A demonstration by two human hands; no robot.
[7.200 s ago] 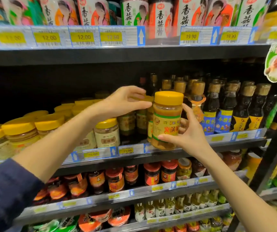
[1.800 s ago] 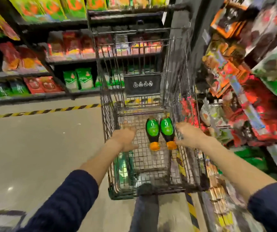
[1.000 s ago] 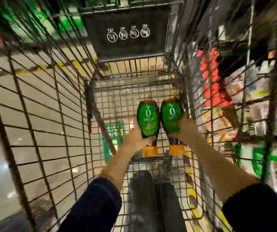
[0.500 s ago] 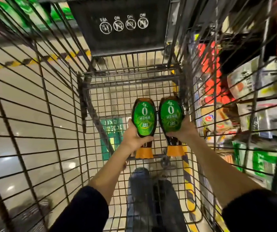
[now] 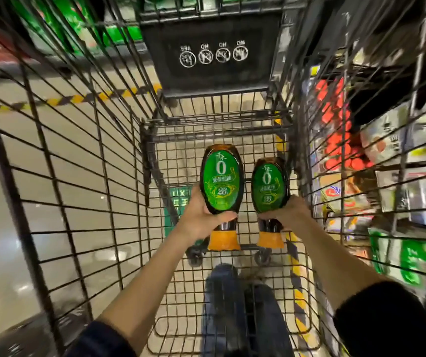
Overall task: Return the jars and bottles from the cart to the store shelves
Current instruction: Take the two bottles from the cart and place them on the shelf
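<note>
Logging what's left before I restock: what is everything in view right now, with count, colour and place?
left bottle: one, dark, green label, orange cap, inside cart.
right bottle: one, same colours, beside it.
cart: one, black wire, around both.
seat panel: one, black, white icons, cart's far end.
hazard tape: two strips, yellow-black, floor left and under cart.
packaged goods: many, mixed colours, shelves at right.
legs: two, blue jeans, below cart.
left hand: one, grips left bottle.
right hand: one, grips right bottle.

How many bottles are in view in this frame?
2. The left bottle is in the left hand, the right bottle in the right hand, both inside the cart. No others show.
</note>
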